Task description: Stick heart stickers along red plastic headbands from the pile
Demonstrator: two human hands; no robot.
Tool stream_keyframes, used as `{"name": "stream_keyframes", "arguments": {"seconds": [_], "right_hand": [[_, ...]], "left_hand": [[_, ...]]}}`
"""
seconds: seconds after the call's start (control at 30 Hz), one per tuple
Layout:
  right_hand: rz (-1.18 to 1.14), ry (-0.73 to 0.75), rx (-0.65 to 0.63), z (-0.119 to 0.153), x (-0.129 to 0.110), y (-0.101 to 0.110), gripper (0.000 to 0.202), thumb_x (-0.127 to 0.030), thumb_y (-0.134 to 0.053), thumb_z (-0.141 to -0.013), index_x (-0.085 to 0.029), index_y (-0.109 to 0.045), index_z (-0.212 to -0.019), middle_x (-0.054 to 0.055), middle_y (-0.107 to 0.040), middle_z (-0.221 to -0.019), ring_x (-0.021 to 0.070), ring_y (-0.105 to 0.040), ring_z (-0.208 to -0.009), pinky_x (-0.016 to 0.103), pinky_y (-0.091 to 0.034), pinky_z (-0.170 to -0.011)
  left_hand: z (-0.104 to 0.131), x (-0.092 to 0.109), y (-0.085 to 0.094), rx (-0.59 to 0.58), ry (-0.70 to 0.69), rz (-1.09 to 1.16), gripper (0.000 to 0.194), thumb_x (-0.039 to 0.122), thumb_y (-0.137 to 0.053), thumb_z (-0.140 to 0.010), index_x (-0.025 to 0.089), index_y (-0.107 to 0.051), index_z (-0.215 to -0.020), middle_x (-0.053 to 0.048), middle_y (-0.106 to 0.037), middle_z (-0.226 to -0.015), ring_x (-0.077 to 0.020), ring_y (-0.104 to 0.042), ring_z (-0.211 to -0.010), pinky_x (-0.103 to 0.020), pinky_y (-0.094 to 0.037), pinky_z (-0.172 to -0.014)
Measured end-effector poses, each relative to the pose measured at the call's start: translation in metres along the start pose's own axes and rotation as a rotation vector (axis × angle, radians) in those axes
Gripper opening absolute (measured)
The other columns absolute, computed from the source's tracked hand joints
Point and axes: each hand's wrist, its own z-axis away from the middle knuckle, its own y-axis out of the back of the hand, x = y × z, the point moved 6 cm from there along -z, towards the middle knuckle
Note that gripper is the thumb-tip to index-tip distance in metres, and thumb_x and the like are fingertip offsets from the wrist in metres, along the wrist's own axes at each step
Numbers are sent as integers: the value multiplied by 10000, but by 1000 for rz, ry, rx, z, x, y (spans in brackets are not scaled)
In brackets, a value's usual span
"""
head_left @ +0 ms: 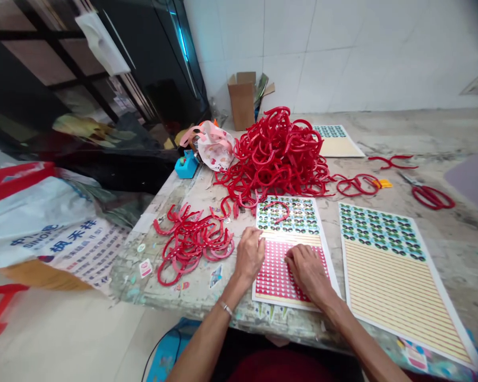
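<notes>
A sheet of small stickers (274, 254), green at the top and pink to red below, lies on the table before me. My left hand (250, 254) rests at its left edge, fingers curled together; what they hold, if anything, is too small to tell. Over the pink and red rows is my right hand (306, 268), its fingers bent down and close together, their tips partly hidden. One red curved band (282, 212) lies across the green stickers. To the left is a smaller pile of red and pink bands (197, 239). Behind the sheet rises a large heap of red bands (281, 154).
Right of my hands lies another sticker sheet (402, 281), with red-handled scissors (430, 196) beyond it. A third sheet (338, 146), a cardboard box (242, 101), a blue tape dispenser (187, 165) and a patterned bag (215, 148) stand or lie farther back.
</notes>
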Motion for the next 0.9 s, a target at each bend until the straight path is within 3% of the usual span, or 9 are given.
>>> {"name": "stream_keyframes", "arguments": {"seconds": [0.17,0.33,0.47,0.6,0.73,0.9], "right_hand": [[-31,12,22,9,3,-1,88,-183,-442,-891,-172,-523,-924,108,-560,-944,242,-489,-866,370,-384,-752],[-159,-45,-21,16,11,4,115,-177,-403,-894,-188,-481,-810,92,-545,-855,232,-491,-808,359,-387,-719],[-442,-194,-28,12,22,15,100,-244,-365,-922,-212,-435,-859,24,-515,-741,182,-497,-661,307,-383,-628],[-656,-263,-17,5,24,21,118,-297,-349,-936,-227,-434,-893,-15,-489,-699,149,-483,-599,269,-378,-588],[-645,-139,-38,-11,6,16,163,-279,-341,-941,-220,-471,-864,-5,-530,-726,145,-504,-640,259,-383,-615],[-307,128,7,-44,-16,9,163,-205,-365,-930,-196,-524,-896,45,-611,-855,177,-546,-793,286,-365,-719]], "left_hand": [[-48,5,-42,-22,29,61,123,109,-514,-775,174,-583,-853,-88,-537,-968,-226,-531,-948,-367,-432,-854],[-60,-2,-55,-34,115,230,119,92,-516,-753,183,-533,-678,-54,-562,-827,-207,-549,-889,-352,-416,-840],[-42,-17,-40,-29,259,452,65,182,-522,-767,179,-540,-705,-6,-586,-663,-154,-593,-677,-285,-462,-681],[-7,-31,-9,35,412,693,182,335,-528,-787,156,-537,-819,-30,-643,-729,-120,-613,-620,-261,-492,-633],[28,-37,7,124,500,837,244,371,-601,-741,151,-522,-809,-19,-630,-724,-99,-611,-622,-232,-491,-643],[41,-38,-10,186,526,877,258,393,-615,-748,155,-532,-802,10,-609,-626,-106,-607,-566,-221,-487,-595]]}}
